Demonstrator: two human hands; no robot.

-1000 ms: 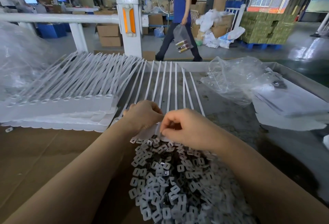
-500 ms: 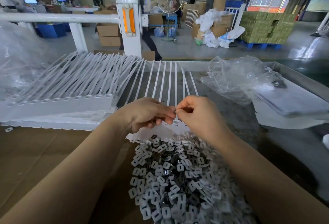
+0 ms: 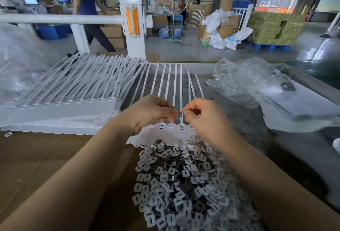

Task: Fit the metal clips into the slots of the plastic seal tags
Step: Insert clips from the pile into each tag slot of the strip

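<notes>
A strip of joined white plastic seal tags (image 3: pixel 166 135) lies in front of me, its long tails reaching away across the table. My left hand (image 3: pixel 150 113) and my right hand (image 3: pixel 204 118) meet just above the tag heads. Between their fingertips they pinch one small metal clip (image 3: pixel 180 114). My left fingers also rest on the tag heads. A big heap of loose metal clips (image 3: pixel 185 184) lies on the brown cardboard (image 3: pixel 46 161) under my forearms.
A thick stack of white tag strips (image 3: pixel 60 105) fills the left of the table. Crumpled clear plastic bags (image 3: pixel 241 82) and flat packets (image 3: pixel 301 105) lie at the right. Behind a white rail (image 3: pixel 58 19), a person walks left across the floor.
Both hands rose from the clip heap and tag heads and came together, now pinching a clip above the strip. The person in the background walked left behind the post.
</notes>
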